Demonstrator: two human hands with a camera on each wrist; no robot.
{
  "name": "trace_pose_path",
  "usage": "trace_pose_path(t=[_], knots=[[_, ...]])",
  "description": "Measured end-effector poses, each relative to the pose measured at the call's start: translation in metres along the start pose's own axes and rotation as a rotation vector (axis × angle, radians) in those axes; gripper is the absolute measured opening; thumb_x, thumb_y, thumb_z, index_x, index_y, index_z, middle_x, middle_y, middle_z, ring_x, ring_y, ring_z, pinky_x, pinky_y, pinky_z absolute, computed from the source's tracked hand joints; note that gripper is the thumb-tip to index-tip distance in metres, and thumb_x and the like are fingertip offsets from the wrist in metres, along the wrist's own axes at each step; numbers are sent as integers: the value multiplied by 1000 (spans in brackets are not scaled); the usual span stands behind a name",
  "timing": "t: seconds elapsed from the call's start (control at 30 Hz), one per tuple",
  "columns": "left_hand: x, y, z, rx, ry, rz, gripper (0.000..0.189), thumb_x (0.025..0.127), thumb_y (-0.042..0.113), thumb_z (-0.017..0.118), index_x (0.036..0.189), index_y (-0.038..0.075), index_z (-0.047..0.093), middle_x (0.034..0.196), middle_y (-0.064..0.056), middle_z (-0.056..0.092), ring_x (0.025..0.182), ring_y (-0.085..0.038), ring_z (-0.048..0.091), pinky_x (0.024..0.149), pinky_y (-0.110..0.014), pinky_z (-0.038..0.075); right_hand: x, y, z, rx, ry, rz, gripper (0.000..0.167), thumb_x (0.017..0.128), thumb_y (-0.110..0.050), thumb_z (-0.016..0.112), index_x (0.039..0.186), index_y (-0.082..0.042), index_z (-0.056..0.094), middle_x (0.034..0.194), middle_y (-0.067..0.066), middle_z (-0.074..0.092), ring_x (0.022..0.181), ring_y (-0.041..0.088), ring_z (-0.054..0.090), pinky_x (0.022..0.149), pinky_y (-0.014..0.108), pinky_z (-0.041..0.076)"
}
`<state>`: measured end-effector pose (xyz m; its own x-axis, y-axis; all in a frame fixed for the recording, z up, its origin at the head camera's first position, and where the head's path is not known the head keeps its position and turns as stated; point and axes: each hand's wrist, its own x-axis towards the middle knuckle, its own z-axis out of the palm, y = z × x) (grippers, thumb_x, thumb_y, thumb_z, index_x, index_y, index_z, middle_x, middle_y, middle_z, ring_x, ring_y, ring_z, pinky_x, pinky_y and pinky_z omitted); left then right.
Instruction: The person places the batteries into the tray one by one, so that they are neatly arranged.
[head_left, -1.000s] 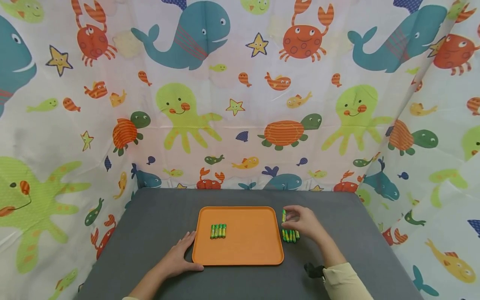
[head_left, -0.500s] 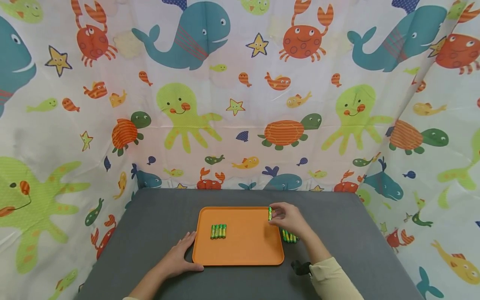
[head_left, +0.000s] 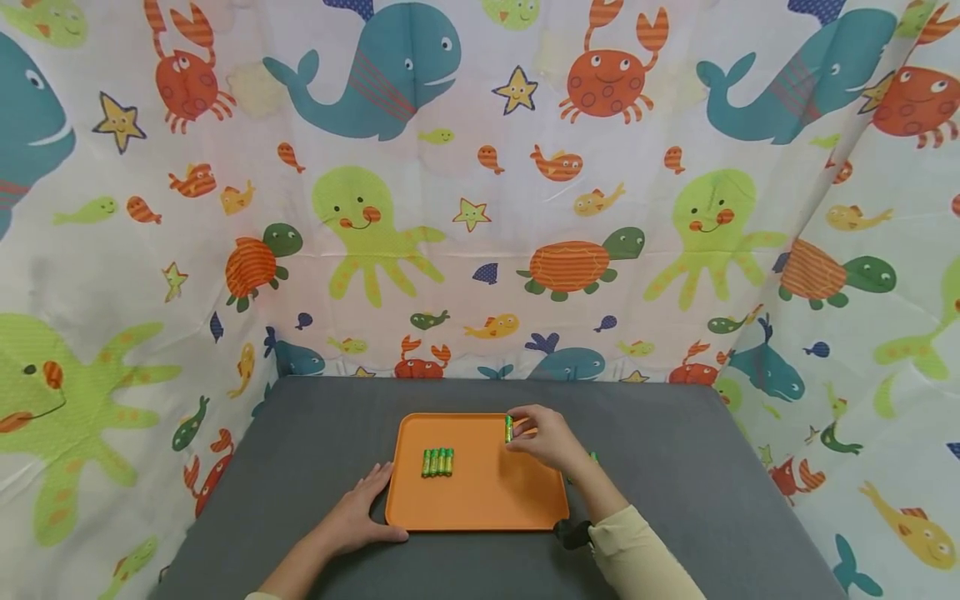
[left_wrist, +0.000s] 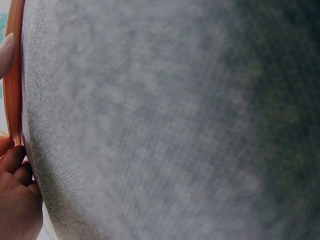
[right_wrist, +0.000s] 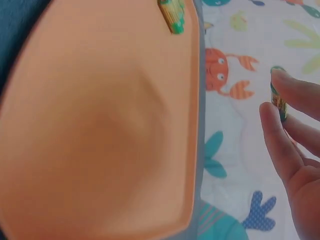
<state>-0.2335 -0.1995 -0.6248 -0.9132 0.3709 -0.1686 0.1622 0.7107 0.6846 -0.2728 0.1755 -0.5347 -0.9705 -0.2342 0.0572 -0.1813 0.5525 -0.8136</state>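
An orange tray (head_left: 480, 500) lies on the table, with a row of several green-and-yellow batteries (head_left: 437, 462) side by side on its left half. My left hand (head_left: 360, 512) rests against the tray's left front corner, fingers along the left side and thumb at the front edge. In the left wrist view its fingers (left_wrist: 12, 160) touch the tray rim (left_wrist: 15, 90). Over the tray's right back part, my right hand (head_left: 551, 442) pinches one upright battery (head_left: 509, 428) between thumb and fingers. The right wrist view shows this battery (right_wrist: 279, 97) at the fingertips, above the tray surface.
Right of the tray, more batteries (head_left: 594, 457) lie on the grey table (head_left: 675, 467), mostly hidden behind my right forearm. A dark strap piece (head_left: 572, 534) hangs at my right wrist. A sea-animal printed curtain (head_left: 480, 333) stands behind and at both sides.
My right hand has lifted a battery from beside the pile right of the tray and carried it left over the tray. The left hand and the tray have stayed still.
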Motion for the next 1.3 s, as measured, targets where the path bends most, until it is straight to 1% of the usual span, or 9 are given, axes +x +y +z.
trace_pose_path(t=[0.17,0.43,0.6,0.73,0.8,0.97,1.17,1.3], knots=[[1,0,1,-4,-8,-3,121,70,60,86,162,12,23,167,-12,24,155,-38,15,119,-67,17,3,-7,15,4,-33,-14,52,84,-12,83,132,-4,64,113,14,68,95,22,68,73,32,60],[1,-1,0,6,-7,-19,122,69,62,85,162,14,24,167,-12,24,155,-37,16,119,-67,17,18,-14,48,2,-113,-31,50,85,-15,83,131,-8,66,116,10,69,95,20,68,73,31,58],[1,-1,0,3,-9,-28,122,69,62,85,162,14,23,167,-12,24,155,-38,16,119,-68,17,25,-10,66,27,-133,-16,52,83,-10,83,131,-3,65,120,10,68,93,19,68,73,32,59],[1,1,-1,4,-7,-28,122,69,62,85,162,13,24,167,-12,24,155,-37,16,119,-68,17,29,-6,77,55,-147,17,53,82,-6,83,131,1,64,111,11,69,90,19,68,73,33,59],[1,1,-1,7,-6,-27,122,69,62,85,162,13,24,167,-11,24,155,-37,16,119,-68,17,30,-5,81,52,-148,35,54,81,-5,84,131,2,64,108,11,70,89,18,68,73,33,59],[1,4,-1,7,-7,-28,121,69,62,85,162,13,24,167,-12,25,155,-38,17,119,-68,18,33,-4,91,29,-132,74,56,79,-4,85,131,3,64,106,12,71,84,15,66,72,33,58],[1,5,-2,15,-6,-33,121,69,63,85,162,13,25,167,-12,26,155,-37,17,119,-68,18,35,-2,100,5,-144,78,58,77,-6,87,130,3,65,91,7,70,79,14,63,69,34,57],[1,5,-2,19,-11,-34,122,69,63,85,162,13,24,167,-11,25,155,-37,17,119,-67,18,36,1,105,-15,-148,74,57,77,-6,87,129,3,65,89,5,69,79,14,62,68,33,56]])
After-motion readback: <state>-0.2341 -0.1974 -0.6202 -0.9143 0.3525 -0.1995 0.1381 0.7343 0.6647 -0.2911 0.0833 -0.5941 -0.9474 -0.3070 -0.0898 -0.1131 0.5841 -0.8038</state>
